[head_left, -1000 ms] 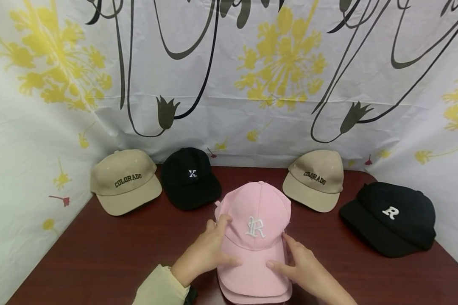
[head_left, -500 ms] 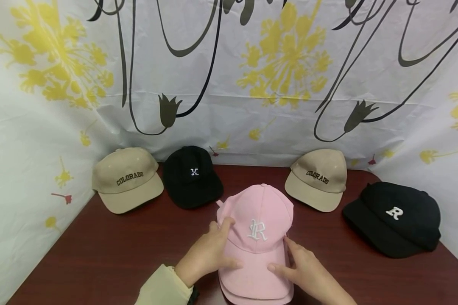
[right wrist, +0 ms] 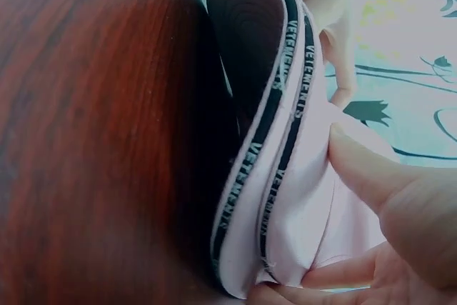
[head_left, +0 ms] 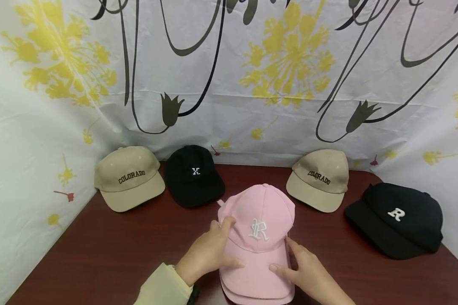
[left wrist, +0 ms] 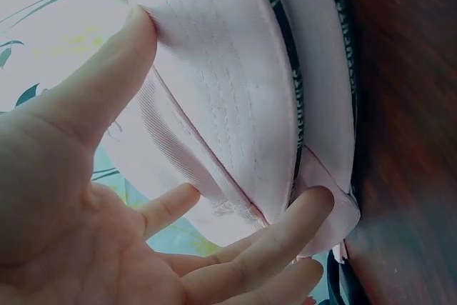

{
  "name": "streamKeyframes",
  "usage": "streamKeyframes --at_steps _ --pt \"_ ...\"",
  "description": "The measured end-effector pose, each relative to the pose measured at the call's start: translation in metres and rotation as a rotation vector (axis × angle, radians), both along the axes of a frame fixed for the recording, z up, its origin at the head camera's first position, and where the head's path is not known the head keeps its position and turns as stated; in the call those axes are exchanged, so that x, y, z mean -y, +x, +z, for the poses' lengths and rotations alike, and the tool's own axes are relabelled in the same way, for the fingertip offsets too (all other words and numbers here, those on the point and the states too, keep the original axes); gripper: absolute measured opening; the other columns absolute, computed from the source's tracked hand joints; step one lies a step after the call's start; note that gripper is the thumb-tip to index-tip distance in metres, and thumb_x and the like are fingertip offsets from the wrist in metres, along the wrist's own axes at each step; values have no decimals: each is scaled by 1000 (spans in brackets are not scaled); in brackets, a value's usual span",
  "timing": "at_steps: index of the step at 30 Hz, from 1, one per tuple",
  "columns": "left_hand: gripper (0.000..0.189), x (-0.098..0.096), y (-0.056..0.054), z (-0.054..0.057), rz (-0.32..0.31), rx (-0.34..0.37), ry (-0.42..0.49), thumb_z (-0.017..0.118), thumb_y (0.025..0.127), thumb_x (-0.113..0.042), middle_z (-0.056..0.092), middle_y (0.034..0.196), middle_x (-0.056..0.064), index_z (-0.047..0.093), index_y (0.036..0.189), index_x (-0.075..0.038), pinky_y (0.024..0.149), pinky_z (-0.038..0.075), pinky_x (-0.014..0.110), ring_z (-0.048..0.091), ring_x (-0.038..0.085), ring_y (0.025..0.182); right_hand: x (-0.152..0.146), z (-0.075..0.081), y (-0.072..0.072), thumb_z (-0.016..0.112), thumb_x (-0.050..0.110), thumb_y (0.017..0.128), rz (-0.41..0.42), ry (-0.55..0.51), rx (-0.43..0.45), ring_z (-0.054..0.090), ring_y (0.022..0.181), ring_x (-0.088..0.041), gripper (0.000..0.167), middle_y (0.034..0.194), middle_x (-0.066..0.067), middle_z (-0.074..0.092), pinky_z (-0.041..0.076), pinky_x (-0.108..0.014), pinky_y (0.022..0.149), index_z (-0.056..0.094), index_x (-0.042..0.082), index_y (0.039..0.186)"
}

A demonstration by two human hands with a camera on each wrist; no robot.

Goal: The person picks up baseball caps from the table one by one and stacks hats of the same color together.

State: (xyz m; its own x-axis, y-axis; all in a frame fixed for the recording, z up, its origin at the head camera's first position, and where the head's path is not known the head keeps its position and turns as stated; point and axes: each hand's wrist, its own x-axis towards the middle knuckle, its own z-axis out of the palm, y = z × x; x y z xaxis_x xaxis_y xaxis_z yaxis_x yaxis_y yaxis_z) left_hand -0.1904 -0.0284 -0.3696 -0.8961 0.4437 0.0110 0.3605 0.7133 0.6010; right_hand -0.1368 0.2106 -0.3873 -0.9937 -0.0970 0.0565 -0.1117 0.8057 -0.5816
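Observation:
Two pink caps are stacked in front of me, the upper cap (head_left: 258, 224) with a white letter R on its crown. The lower cap (left wrist: 325, 91) shows mainly as a second brim beneath the first. My left hand (head_left: 208, 254) holds the stack's left side, thumb on the upper brim and index finger against the crown. From the right, my right hand (head_left: 305, 267) grips the stack, its thumb on the upper brim. In the right wrist view its fingers (right wrist: 350, 273) meet the side edges of both brims. Black lettered tape lines the brims' undersides.
At the back left of the dark red table (head_left: 110, 254) sit a beige cap (head_left: 129, 178) and a black cap (head_left: 194, 178). Another beige cap (head_left: 320, 180) and a black cap with a white R (head_left: 397, 220) sit at right. A patterned white cloth (head_left: 229, 76) hangs behind.
The head view has shifted slightly, so the whole scene sits a little further right. Both hands stay in the same hold on the pink caps.

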Motion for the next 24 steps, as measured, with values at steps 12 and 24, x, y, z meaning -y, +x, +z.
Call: streamKeyframes --at_steps 12,24 --pt "85 2 4 6 21 -62 -36 82 62 -43 46 99 14 39 128 -13 59 44 39 53 24 79 0 1 0 73 44 73 -12 -46 -85 42 120 -38 89 129 -27 44 35 -51 94 38 -13 132" --pt "78 22 -6 13 28 -72 38 79 70 -36 45 99 14 34 129 -13 60 44 36 51 21 74 -5 27 -8 73 39 76 -78 -23 -231 37 121 -44 86 131 -30 40 32 -57 93 33 -11 135"
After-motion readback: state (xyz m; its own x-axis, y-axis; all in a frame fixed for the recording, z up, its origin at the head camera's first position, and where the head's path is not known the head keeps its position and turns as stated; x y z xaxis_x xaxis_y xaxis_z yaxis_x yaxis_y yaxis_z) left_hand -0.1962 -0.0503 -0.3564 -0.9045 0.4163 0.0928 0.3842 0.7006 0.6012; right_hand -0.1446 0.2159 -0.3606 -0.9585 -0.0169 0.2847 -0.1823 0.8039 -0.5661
